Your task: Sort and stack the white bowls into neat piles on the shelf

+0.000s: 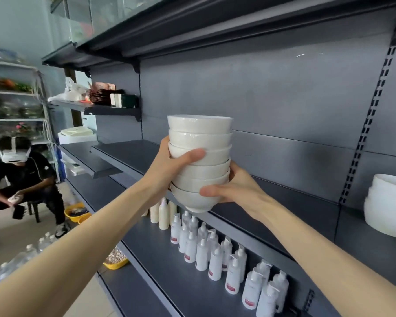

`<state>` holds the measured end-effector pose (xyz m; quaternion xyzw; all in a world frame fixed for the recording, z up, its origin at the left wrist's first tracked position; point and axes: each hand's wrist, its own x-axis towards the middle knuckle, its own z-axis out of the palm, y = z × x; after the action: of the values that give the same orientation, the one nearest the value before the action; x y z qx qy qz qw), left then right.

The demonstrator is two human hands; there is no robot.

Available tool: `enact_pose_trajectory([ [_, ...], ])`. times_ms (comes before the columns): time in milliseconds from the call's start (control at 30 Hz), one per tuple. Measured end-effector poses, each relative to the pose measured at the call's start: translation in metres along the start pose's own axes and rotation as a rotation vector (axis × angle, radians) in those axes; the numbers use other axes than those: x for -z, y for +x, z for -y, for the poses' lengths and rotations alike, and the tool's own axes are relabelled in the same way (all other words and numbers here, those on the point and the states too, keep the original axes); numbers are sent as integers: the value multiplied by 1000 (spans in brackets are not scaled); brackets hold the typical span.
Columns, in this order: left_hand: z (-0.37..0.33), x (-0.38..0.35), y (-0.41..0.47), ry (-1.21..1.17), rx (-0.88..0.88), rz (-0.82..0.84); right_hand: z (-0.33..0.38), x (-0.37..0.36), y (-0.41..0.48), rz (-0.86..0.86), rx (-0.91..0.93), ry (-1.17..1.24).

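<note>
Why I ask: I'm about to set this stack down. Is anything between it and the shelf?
Nothing visible. The left hand and right hand hold the stack before a bare stretch of shelf. The other bowls sit far right, and the bottles are one level down.

From here the shelf behind the bowl stack lies bare from its left end to the slotted upright. Beyond that upright, a pile of white bowls fills the next bay. The overhead shelf sits well above. Below, pump bottles crowd the lower shelf, leaving its front strip bare.
</note>
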<state>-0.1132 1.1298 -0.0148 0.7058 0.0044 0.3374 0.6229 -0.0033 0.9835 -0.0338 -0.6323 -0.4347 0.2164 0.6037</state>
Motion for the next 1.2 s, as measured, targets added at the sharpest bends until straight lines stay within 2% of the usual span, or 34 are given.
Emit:
enact_pose_trajectory([
  [167,17,73,35,3,-11,-42,-9,-47,73,33,20,-5],
  [567,75,262,136,5,-7,96,-41,-176,236,-85,-1,11],
  [867,147,310,250,-82,12,267,-72,-178,339,-239,-61,-38],
  [1200,216,347,387,-128,37,321,-101,-157,471,-319,-67,-84],
])
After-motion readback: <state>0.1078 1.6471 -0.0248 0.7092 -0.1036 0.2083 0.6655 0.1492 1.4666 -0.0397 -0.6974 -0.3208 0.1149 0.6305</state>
